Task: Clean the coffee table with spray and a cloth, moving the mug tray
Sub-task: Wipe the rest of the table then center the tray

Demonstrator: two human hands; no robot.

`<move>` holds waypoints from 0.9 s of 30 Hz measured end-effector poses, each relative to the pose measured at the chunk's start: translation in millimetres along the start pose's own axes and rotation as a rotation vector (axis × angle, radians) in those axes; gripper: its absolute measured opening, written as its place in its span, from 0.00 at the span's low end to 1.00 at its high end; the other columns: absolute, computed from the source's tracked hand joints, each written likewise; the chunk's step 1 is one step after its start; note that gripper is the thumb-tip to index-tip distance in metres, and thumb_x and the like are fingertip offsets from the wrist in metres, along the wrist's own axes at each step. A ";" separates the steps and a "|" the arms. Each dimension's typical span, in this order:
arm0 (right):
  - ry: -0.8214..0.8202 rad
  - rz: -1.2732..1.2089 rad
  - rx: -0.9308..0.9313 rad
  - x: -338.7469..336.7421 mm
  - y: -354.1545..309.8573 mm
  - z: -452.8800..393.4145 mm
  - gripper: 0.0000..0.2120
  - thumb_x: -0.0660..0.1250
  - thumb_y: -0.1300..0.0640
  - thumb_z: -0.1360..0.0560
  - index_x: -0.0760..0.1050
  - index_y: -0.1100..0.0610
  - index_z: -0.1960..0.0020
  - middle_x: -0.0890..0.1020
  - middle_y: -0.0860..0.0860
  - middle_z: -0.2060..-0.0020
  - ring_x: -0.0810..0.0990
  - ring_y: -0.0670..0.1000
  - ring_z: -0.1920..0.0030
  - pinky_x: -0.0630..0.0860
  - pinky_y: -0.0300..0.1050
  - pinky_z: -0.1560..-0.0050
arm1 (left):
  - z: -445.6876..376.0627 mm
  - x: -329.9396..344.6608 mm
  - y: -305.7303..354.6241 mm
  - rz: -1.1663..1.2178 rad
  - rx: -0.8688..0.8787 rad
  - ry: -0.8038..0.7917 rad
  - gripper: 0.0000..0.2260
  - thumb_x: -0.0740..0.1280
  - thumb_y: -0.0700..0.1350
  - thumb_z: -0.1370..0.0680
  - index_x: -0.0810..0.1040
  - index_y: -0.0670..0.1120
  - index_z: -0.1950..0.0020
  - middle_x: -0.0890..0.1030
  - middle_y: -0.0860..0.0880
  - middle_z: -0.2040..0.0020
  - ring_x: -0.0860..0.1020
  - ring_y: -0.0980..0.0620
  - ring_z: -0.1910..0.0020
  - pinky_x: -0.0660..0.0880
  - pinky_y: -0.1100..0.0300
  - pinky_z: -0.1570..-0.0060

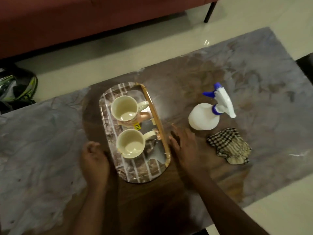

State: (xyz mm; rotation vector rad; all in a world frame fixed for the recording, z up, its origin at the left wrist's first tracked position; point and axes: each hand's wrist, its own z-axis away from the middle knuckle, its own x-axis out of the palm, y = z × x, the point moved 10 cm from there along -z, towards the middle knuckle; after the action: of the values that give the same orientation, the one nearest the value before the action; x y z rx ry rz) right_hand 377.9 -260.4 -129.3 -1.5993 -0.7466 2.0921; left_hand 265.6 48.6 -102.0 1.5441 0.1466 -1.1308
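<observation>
Head view: neither hand grips anything. The left hand rests loosely curled against the left long rim of the mug tray; the right hand lies flat, fingers straight, just beside the right rim. The tray sits mid-tabletop toward the near edge of the coffee table, carrying two mugs. Risk: an uneven lift or push can tip the mugs or slide them off. Spray bottle and cloth lie right of the tray.

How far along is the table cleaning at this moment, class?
Early stage. Done: nothing visibly. In hand: the left hand and right hand flank the mug tray, apparently about to move it. Left: spray bottle and cloth lie untouched on the table.
</observation>
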 end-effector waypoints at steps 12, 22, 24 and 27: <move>0.290 0.138 -0.157 -106.8 80.9 0.9 0.10 0.61 0.52 0.26 0.75 0.56 0.49 0.79 0.55 0.57 0.75 0.54 0.55 0.67 0.45 0.54 | 155.2 174.7 225.8 0.189 0.520 -0.548 0.23 0.70 0.53 0.28 0.73 0.46 0.36 0.76 0.52 0.39 0.73 0.53 0.39 0.71 0.59 0.41; 0.009 0.466 0.013 -82.6 149.0 10.8 0.33 0.70 0.38 0.34 0.64 0.40 0.32 0.65 0.50 0.27 0.55 0.53 0.26 0.57 0.77 0.41 | 158.2 237.1 232.4 0.143 0.415 -0.590 0.36 0.75 0.61 0.33 0.66 0.48 0.31 0.78 0.49 0.36 0.76 0.47 0.37 0.73 0.45 0.37; 0.014 0.484 -0.005 -83.3 146.7 10.5 0.28 0.64 0.39 0.31 0.65 0.40 0.32 0.66 0.49 0.28 0.57 0.54 0.26 0.59 0.75 0.41 | 154.7 239.6 236.8 0.168 0.415 -0.580 0.27 0.75 0.56 0.29 0.70 0.49 0.35 0.80 0.56 0.41 0.77 0.50 0.39 0.73 0.51 0.37; 0.023 0.465 -0.038 -81.7 144.3 13.3 0.34 0.75 0.49 0.36 0.66 0.43 0.33 0.73 0.50 0.32 0.61 0.55 0.30 0.60 0.73 0.41 | 154.2 243.0 237.6 0.173 0.412 -0.603 0.13 0.73 0.49 0.26 0.75 0.49 0.45 0.80 0.60 0.52 0.79 0.56 0.47 0.75 0.56 0.43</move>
State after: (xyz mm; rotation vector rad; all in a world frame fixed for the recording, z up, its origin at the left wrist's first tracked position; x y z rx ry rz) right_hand 387.3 -424.3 -156.3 -1.9623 -0.4348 2.3747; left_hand 457.7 -271.1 -89.5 1.4561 -0.6481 -1.4941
